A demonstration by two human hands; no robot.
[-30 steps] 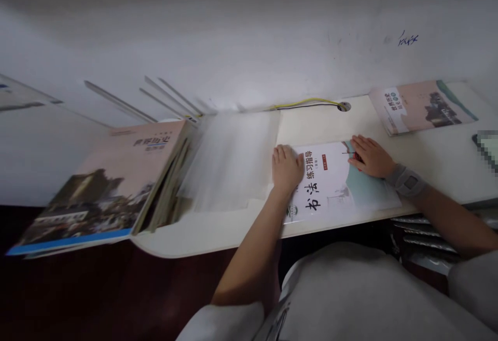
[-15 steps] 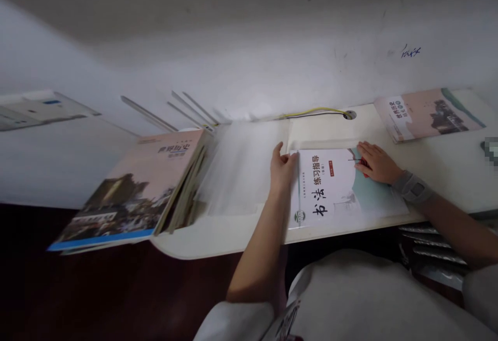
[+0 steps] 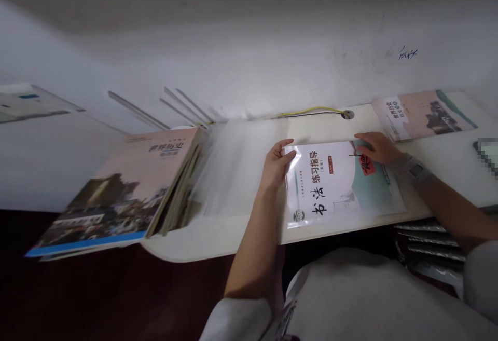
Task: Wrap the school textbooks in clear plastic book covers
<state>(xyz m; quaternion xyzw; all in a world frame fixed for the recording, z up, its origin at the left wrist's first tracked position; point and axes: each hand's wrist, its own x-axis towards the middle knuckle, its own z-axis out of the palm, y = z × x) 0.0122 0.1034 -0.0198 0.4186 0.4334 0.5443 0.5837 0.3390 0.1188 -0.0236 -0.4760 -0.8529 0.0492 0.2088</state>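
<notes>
A white calligraphy workbook (image 3: pixel 334 185) in a clear plastic cover lies on the white desk (image 3: pixel 218 237) in front of me. My left hand (image 3: pixel 277 163) grips its left edge, thumb on top, fingers curled round the cover. My right hand (image 3: pixel 375 147) rests on the book's upper right corner, fingers closed over the edge. A grey band sits on my right wrist. A sheet of clear plastic (image 3: pixel 237 164) lies flat to the left of the book.
A stack of books with a pink history book (image 3: pixel 128 185) on top overhangs the desk's left end. Another pink book (image 3: pixel 422 112) lies at the far right. A yellow cable (image 3: pixel 311 111) runs into a desk hole by the wall.
My left hand turned from lying flat on the book to gripping its left edge. My right hand slid up to the top right corner. The book's plastic cover now lies over its front.
</notes>
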